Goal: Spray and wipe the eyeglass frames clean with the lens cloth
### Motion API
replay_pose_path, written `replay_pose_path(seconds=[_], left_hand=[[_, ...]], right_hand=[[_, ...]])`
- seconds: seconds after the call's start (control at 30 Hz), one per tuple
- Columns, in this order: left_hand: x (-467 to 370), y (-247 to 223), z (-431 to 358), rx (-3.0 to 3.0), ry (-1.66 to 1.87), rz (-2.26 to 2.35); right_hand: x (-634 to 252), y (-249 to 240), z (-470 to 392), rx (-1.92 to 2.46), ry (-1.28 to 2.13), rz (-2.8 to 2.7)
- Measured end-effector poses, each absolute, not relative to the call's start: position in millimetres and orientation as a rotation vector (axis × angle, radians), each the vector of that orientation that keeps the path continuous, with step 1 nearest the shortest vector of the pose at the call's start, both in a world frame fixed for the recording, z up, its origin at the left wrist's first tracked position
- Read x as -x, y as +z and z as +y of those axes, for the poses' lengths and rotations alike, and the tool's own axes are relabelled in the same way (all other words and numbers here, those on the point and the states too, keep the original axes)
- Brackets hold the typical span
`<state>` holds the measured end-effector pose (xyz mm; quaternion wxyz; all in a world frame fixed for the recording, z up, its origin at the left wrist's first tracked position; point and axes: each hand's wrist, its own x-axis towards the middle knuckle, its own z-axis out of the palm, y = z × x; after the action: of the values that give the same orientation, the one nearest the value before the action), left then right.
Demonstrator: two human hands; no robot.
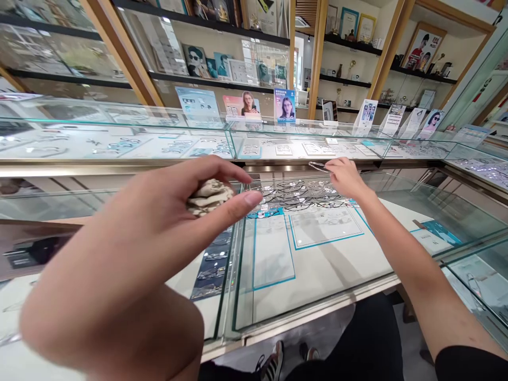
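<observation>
In the left hand (154, 219), a crumpled beige cloth (210, 197) is being held against the palm, probably so that thumb and forefinger are being left free; between these two, a wide gap is being formed. By the right hand (346, 175), a thin eyeglass frame (316, 165) is being pinched at one end, near the far edge of the glass counter (317, 313), perhaps so that its rim is not being covered. Inside the counter, eyeglasses (291, 185) are being displayed in close rows, seemingly for easy comparing. Nearer, blue-edged panels (272, 248) are being shown flat. Beyond, upright cards (284, 106) are being displayed on the back case (79, 168), apparently for visitors' reading.
</observation>
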<state>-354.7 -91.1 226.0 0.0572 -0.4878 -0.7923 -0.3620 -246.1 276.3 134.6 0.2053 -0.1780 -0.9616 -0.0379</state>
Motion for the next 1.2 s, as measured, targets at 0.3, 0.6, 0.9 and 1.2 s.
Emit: replay_pose_path(seconds=[0.3,0.6,0.9,1.2], left_hand=[[368,217,-66,1.543,-1.24,-2.407],[367,203,-32,1.349,-1.493,-2.29],[373,197,-21,1.257,-1.628,-2.186],[385,205,-31,1.705,-1.798,-2.311]], right_hand=[[272,175,162,-0.091,0.463,-2.346],[256,180,116,-0.132,0.412,-2.186],[253,185,115,-0.151,0.401,-2.22],[250,190,134,-0.215,0.028,-2.258]])
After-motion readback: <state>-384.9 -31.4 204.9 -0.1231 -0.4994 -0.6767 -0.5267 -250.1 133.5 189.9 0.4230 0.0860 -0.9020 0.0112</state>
